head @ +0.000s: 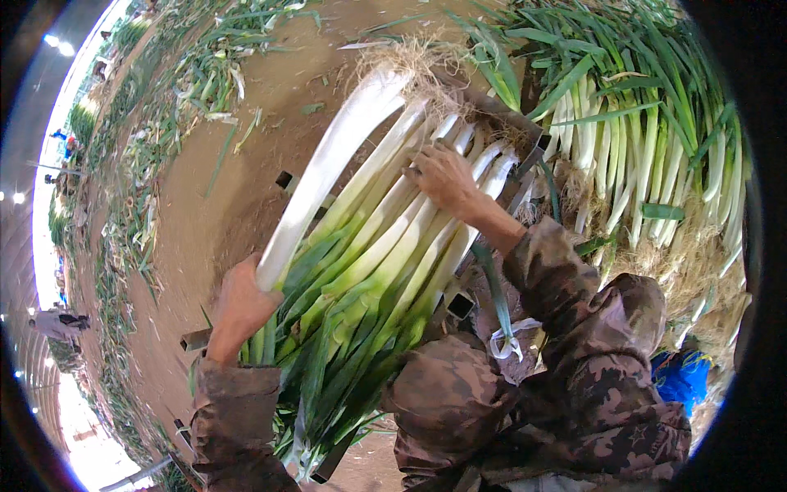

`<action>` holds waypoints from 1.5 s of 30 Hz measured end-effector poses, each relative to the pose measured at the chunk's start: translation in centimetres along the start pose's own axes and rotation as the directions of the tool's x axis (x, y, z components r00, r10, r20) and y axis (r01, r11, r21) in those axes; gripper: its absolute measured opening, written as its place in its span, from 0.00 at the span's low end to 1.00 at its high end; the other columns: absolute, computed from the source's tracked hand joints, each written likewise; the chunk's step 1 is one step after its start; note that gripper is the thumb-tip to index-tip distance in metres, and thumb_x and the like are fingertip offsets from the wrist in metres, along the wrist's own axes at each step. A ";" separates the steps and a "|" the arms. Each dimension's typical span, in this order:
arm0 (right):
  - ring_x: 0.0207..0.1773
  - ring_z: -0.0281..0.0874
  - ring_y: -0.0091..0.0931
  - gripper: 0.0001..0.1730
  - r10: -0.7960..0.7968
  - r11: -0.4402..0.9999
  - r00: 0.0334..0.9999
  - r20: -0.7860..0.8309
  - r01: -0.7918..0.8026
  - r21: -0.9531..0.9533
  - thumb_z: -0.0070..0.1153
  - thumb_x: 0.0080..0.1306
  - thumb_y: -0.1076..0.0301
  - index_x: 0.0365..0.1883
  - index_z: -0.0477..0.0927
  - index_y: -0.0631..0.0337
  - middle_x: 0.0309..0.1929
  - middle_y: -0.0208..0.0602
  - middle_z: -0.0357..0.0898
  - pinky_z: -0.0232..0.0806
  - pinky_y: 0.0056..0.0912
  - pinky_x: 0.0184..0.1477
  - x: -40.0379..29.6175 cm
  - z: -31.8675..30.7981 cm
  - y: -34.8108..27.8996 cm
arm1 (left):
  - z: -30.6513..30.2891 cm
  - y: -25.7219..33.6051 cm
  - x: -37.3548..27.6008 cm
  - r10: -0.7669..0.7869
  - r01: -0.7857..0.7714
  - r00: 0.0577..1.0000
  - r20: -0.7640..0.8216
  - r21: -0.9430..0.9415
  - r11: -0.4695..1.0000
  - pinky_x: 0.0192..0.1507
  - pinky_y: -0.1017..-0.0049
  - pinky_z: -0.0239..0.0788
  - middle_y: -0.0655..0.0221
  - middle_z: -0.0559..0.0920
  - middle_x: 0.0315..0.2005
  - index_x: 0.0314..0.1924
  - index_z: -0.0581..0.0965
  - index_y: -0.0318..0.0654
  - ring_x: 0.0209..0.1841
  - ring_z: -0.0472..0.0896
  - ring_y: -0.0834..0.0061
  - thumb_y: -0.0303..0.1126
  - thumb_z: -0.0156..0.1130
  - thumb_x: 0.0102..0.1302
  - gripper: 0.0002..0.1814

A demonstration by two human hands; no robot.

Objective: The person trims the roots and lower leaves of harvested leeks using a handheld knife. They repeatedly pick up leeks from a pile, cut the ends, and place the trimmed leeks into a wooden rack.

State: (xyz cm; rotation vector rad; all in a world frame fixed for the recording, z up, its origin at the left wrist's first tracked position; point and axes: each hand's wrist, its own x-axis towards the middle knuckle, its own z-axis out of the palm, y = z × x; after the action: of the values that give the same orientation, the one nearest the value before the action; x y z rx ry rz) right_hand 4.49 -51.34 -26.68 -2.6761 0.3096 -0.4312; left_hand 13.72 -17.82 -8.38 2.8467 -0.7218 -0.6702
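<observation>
A thick long green onion (335,166) with a white shaft and frayed roots lies along the left side of a row of similar onions. My left hand (243,304) is closed around its lower shaft, near the green leaves. Beside it, the row of long green onions (375,252) rests on a metal frame (513,120), roots at the far end and leaves towards my knees. My right hand (446,181) lies over the white shafts near the roots, fingers curled against them. Whether it grips one is hidden.
A large pile of green onions (639,147) stands to the right. Leaf scraps (209,74) litter the dirt floor (203,178) at left. A white tie (510,344) hangs by my knee, and blue plastic (682,378) lies at lower right. Far left is another person (58,323).
</observation>
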 end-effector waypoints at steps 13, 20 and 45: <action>0.60 0.78 0.51 0.35 0.173 0.935 0.985 -0.022 -0.157 0.318 0.64 0.66 0.56 0.63 0.68 0.71 0.49 0.61 0.82 0.66 0.48 0.67 0.7 -0.3 0.4 | 7.0 7.5 11.1 0.017 -0.016 1.000 -0.004 0.123 0.992 0.52 0.51 0.76 0.39 0.86 0.40 0.42 0.85 0.27 0.48 0.85 0.41 0.29 0.63 0.54 0.16; 0.59 0.79 0.57 0.47 0.403 0.726 0.905 0.135 -0.406 0.555 0.42 0.77 0.37 0.73 0.58 0.75 0.52 0.70 0.81 0.68 0.56 0.63 2.8 -1.8 0.9 | 5.8 7.4 8.6 -0.017 0.030 0.996 -0.084 0.159 0.987 0.50 0.53 0.77 0.41 0.87 0.39 0.41 0.86 0.29 0.45 0.86 0.43 0.43 0.75 0.52 0.24; 0.54 0.82 0.57 0.60 0.539 0.784 0.835 0.111 -0.545 0.296 0.53 0.66 0.25 0.62 0.62 0.86 0.46 0.74 0.81 0.72 0.53 0.57 7.0 -0.8 0.1 | 7.0 2.2 4.5 0.125 -0.002 0.946 -0.300 0.378 0.926 0.44 0.49 0.72 0.50 0.87 0.32 0.40 0.83 0.32 0.39 0.86 0.45 0.61 0.69 0.61 0.32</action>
State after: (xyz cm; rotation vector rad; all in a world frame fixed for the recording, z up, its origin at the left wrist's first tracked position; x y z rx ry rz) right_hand 10.67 -53.62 -24.25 -2.1416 0.8975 -0.2420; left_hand 13.21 -22.05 -15.84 3.1361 -0.9680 -0.0491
